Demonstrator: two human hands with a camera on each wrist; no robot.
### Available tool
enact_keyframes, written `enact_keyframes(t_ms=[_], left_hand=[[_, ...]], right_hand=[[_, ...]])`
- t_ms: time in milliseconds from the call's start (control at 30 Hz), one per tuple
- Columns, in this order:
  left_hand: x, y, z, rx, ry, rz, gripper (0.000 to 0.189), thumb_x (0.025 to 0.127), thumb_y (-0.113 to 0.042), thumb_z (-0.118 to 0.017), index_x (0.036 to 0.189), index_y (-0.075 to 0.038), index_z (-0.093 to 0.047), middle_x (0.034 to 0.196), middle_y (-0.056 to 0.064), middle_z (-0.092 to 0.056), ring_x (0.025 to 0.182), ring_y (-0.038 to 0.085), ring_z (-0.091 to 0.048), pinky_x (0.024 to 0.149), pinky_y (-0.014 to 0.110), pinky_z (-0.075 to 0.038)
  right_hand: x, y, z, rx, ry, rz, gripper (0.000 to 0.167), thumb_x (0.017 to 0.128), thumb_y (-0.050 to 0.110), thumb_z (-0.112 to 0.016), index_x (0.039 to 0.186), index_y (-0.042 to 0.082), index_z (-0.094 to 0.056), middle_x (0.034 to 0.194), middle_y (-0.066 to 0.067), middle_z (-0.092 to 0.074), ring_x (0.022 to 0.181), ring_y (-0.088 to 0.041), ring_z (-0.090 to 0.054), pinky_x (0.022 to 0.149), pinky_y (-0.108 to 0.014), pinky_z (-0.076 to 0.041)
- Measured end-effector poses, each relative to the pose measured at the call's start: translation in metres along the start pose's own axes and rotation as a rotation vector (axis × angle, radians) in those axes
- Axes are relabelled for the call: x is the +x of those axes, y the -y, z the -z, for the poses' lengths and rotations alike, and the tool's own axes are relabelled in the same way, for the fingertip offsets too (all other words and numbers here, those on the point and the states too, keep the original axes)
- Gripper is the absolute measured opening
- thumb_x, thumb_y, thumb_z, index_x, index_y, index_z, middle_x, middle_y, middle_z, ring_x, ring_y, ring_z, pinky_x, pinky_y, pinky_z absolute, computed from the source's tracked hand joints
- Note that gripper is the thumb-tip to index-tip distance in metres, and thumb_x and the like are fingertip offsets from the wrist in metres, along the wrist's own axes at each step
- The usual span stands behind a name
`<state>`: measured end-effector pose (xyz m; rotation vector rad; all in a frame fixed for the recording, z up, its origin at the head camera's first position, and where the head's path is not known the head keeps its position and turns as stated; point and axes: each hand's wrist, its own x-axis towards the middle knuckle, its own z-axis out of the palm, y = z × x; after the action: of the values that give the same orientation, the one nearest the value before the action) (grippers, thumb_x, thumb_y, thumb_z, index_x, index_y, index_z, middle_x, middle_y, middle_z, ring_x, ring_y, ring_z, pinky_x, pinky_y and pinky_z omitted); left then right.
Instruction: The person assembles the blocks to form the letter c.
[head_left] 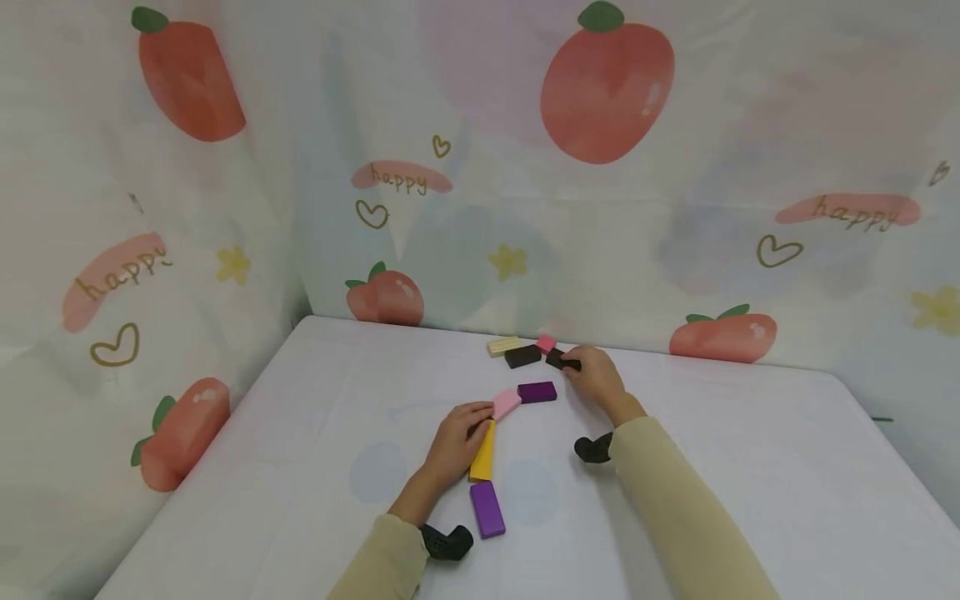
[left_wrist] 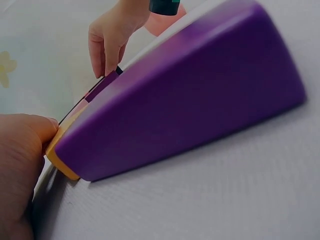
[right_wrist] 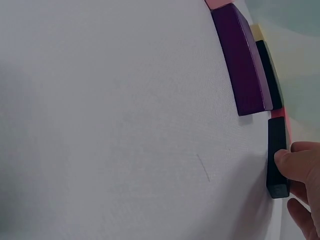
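Observation:
In the head view my left hand (head_left: 454, 443) rests beside the row, its fingertips against the pink block (head_left: 507, 404) and its thumb by the yellow block (head_left: 482, 454). A purple block (head_left: 488, 509) lies at the yellow one's near end and fills much of the left wrist view. Touching the pink block's far end is a dark purple block (head_left: 537, 392). My right hand (head_left: 596, 377) pinches a black block (right_wrist: 277, 160) between thumb and fingers, near the table's far edge.
Behind the row lie a cream block (head_left: 504, 346), another black block (head_left: 522, 357) and a red-pink block (head_left: 546, 343). Patterned cloth walls (head_left: 480, 250) rise at the back and left of the white table (head_left: 337, 400). Black wrist devices (head_left: 447, 543) hang by both sleeves.

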<state>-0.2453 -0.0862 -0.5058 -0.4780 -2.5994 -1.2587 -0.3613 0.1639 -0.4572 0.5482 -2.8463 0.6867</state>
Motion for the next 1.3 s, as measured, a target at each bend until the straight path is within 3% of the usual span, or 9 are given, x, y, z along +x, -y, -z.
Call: enact_keyframes(t_ms=[333, 833, 1300], left_hand=[[0.0, -0.001, 0.0, 0.002, -0.001, 0.008, 0.029, 0.094, -0.018, -0.054, 0.119, -0.006, -0.062, 0.122, 0.0, -0.056, 0.117, 0.017, -0.047, 0.099, 0.035, -0.037], [-0.002, -0.003, 0.0, -0.023, -0.003, 0.012, 0.029, 0.094, -0.018, -0.054, 0.119, -0.006, -0.062, 0.122, 0.0, -0.056, 0.118, 0.019, -0.046, 0.1, 0.037, -0.036], [-0.003, -0.001, -0.002, -0.009, -0.008, 0.007, 0.029, 0.094, -0.019, -0.054, 0.119, -0.007, -0.062, 0.123, -0.001, -0.056, 0.118, 0.017, -0.046, 0.1, 0.036, -0.037]], right_hand=[[-0.002, -0.001, 0.001, -0.002, 0.026, -0.024, 0.022, 0.082, -0.003, -0.064, 0.104, -0.006, -0.067, 0.105, -0.022, -0.06, 0.101, -0.037, -0.053, 0.091, -0.047, -0.041], [-0.025, 0.0, 0.01, 0.01, 0.046, -0.091, 0.022, 0.082, -0.001, -0.064, 0.103, -0.004, -0.067, 0.107, -0.021, -0.06, 0.106, -0.037, -0.052, 0.094, -0.048, -0.039], [-0.049, 0.002, 0.017, 0.018, 0.055, -0.085, 0.021, 0.08, -0.001, -0.066, 0.101, -0.004, -0.068, 0.103, -0.019, -0.061, 0.102, -0.036, -0.054, 0.091, -0.048, -0.042]])
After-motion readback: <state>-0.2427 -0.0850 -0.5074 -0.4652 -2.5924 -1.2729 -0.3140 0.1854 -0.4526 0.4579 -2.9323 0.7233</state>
